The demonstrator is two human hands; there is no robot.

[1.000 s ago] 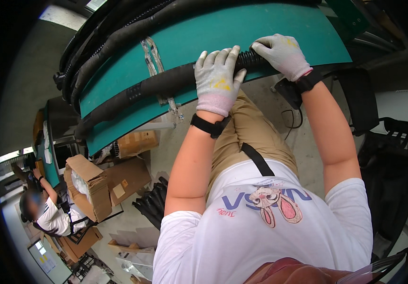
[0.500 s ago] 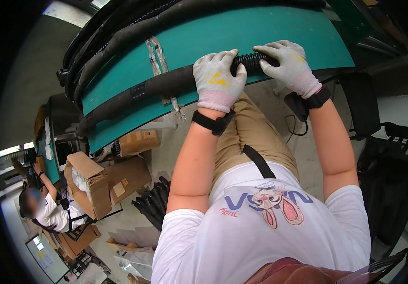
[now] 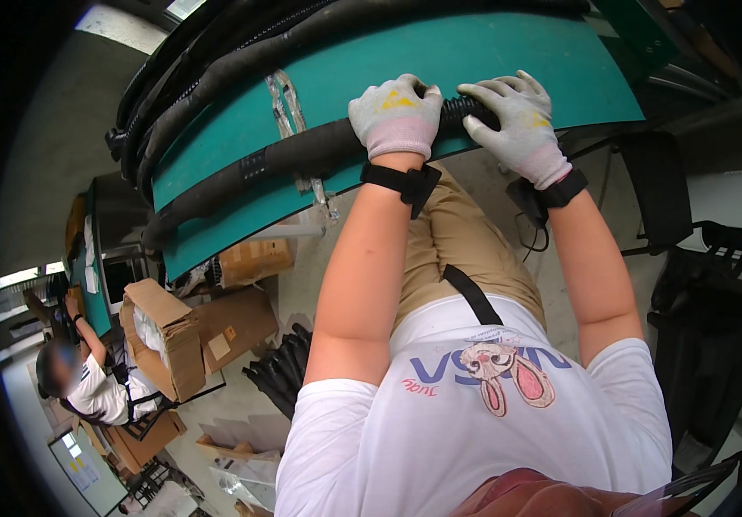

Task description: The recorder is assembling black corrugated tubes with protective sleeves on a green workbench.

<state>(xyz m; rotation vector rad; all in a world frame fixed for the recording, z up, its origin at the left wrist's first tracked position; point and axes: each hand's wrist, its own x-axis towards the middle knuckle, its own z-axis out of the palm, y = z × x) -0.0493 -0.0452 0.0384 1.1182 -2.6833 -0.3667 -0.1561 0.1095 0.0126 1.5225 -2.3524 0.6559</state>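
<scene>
Left gloved hand (image 3: 394,116) gripped the black hose (image 3: 302,148). Right gloved hand (image 3: 517,129) held its ribbed right section, apparently firmly; fingertips partly hidden. Hose lay along near edge of green table (image 3: 517,52), crossing clear strips (image 3: 283,102). Dark hoses (image 3: 240,58) lay beyond, far left.

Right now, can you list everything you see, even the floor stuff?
Near table: one, green, upper middle
Held tube: one, black, partly ribbed, table's near edge
Other tubes: several, black, table's far side
Plastic strips: about two, clear, crossing the table
Cardboard boxes: several, brown, lower left
Bundle: one, black, floor
Chair: at least one, black, right
Board: one, pale, bottom left
Co-worker: at least one, white shirt, left
Trousers: one pair, tan, middle
Shirt: one, white, bottom
Left hand: one, pale glove, around held tube
Right hand: one, pale glove, on ribbed part
</scene>
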